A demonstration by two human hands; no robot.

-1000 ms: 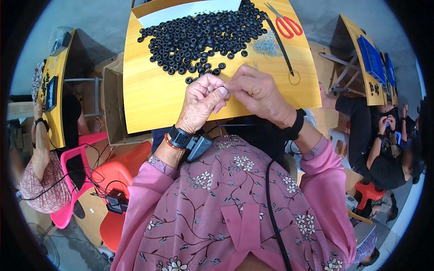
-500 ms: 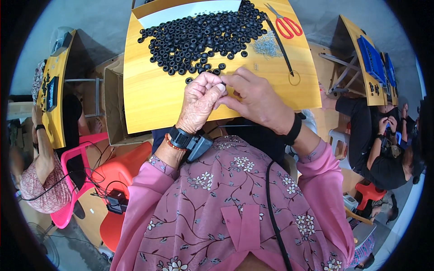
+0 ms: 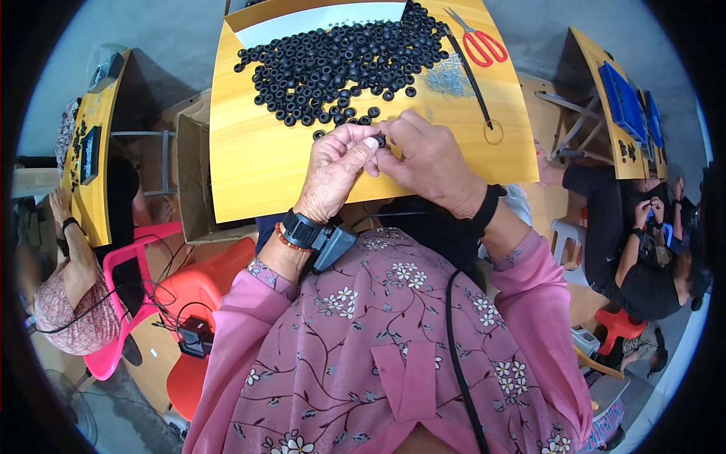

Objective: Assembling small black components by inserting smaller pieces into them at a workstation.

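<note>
Over the near half of the yellow table [image 3: 265,174], my two hands meet at the fingertips. My left hand [image 3: 336,166] pinches a small black ring-shaped piece [image 3: 380,141] between thumb and fingers. My right hand [image 3: 435,163] is closed, its thumb and curled fingers against the same piece; whatever they pinch is hidden. Just beyond lies a wide spread of matching black rings [image 3: 325,72], a few of them loose near my left fingers. To its right is a heap of small silvery metal bits [image 3: 451,78].
Red-handled scissors [image 3: 484,47] and a thin black rod [image 3: 473,83] with a wire loop lie at the table's right. A box with a white flap [image 3: 321,23] stands at the far edge. A cardboard carton [image 3: 194,170] is at the left. Other people work at side tables.
My right hand has shifted slightly and its fingers have turned, so the black piece now shows more between my fingertips. At the left, another person's arm has moved.
</note>
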